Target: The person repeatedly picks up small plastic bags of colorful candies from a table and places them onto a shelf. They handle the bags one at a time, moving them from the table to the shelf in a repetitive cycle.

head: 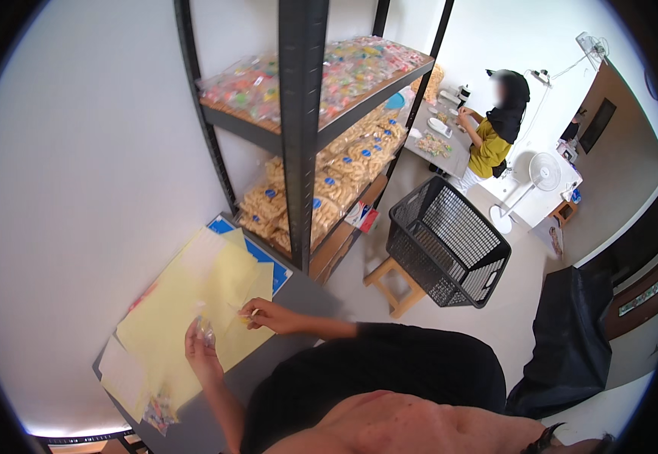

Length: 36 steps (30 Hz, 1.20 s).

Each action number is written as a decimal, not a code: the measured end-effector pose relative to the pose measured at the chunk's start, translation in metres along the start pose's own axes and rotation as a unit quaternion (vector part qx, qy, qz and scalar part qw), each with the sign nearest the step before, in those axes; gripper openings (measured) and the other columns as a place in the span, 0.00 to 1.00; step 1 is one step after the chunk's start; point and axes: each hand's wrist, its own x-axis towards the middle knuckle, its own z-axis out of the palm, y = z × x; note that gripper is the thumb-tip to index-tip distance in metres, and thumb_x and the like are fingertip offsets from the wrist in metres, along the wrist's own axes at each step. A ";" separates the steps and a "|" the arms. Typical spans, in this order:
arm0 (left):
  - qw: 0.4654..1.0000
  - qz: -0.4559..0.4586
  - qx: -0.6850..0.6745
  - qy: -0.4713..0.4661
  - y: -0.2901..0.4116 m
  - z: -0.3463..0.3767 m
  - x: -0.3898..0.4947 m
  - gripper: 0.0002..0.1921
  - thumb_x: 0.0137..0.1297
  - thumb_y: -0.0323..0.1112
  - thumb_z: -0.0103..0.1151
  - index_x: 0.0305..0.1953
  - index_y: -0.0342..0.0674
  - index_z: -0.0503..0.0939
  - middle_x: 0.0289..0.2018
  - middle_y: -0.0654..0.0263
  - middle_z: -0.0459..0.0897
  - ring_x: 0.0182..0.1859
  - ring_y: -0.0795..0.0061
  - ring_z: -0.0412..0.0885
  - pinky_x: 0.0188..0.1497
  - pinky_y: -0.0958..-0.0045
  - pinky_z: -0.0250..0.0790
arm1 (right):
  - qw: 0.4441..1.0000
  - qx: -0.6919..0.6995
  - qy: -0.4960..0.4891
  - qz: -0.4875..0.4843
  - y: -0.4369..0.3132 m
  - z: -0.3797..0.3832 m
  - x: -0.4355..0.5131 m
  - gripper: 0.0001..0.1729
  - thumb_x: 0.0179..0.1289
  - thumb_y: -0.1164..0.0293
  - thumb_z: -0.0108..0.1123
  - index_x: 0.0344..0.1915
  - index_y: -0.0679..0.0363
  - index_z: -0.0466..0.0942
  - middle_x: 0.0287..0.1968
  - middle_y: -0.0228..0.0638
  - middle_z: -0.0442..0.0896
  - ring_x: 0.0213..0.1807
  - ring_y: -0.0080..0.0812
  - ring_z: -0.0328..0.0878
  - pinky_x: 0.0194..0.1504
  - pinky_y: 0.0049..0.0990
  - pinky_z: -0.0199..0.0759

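Over a grey table, my left hand (pixel 201 347) holds a small clear plastic packet (pixel 206 331) between thumb and fingers. To its right, my right hand (pixel 262 316) pinches a small yellowish item (pixel 244 319), too small to name. Both hands are above large yellow paper sheets (pixel 181 289) spread over the tabletop. At the table's near left corner lies a clear bag of colourful small pieces (pixel 161 413), close to a white sheet with writing (pixel 122 366). A blue printed sheet (pixel 261 258) sticks out from under the yellow paper.
A metal shelf rack (pixel 300 136) beside the table holds bagged colourful sweets (pixel 357 71) and bagged ring-shaped snacks (pixel 346 164). A black plastic crate (pixel 448 244) rests on a wooden stool (pixel 397 286). Farther off, a person (pixel 493 133) works at another table; a white fan (pixel 543 173) stands nearby.
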 end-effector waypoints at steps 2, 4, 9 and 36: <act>0.999 0.002 0.039 -0.004 -0.013 0.031 0.006 0.20 0.69 0.22 0.54 0.62 0.32 0.72 0.51 0.63 0.78 0.50 0.75 0.79 0.55 0.74 0.75 | 0.998 0.053 0.018 0.013 -0.008 -0.032 -0.009 0.17 0.74 0.77 0.49 0.60 0.60 0.67 0.57 0.36 0.72 0.55 0.33 0.81 0.57 0.30 0.75; 0.998 -0.010 0.060 -0.027 -0.024 0.061 0.009 0.19 0.67 0.21 0.58 0.60 0.32 0.74 0.45 0.66 0.79 0.47 0.78 0.79 0.54 0.75 0.75 | 0.996 0.081 0.025 0.000 -0.019 -0.068 -0.020 0.21 0.71 0.74 0.58 0.60 0.61 0.66 0.57 0.37 0.73 0.56 0.32 0.80 0.57 0.29 0.74; 0.990 -0.013 0.096 -0.107 -0.066 0.140 0.008 0.14 0.61 0.16 0.62 0.49 0.32 0.80 0.39 0.68 0.77 0.42 0.79 0.78 0.53 0.73 0.75 | 0.992 -0.034 0.114 -0.050 -0.055 -0.150 -0.057 0.26 0.65 0.72 0.68 0.59 0.61 0.67 0.61 0.39 0.73 0.56 0.28 0.78 0.57 0.30 0.73; 0.931 0.012 0.278 -0.237 -0.156 0.378 0.019 0.12 0.62 0.21 0.65 0.47 0.38 0.85 0.45 0.66 0.79 0.44 0.80 0.77 0.47 0.77 0.70 | 0.607 -0.442 0.449 -0.484 -0.412 -0.483 -0.073 0.18 0.65 0.78 0.61 0.55 0.59 0.81 0.54 0.40 0.81 0.54 0.40 0.78 0.54 0.30 0.70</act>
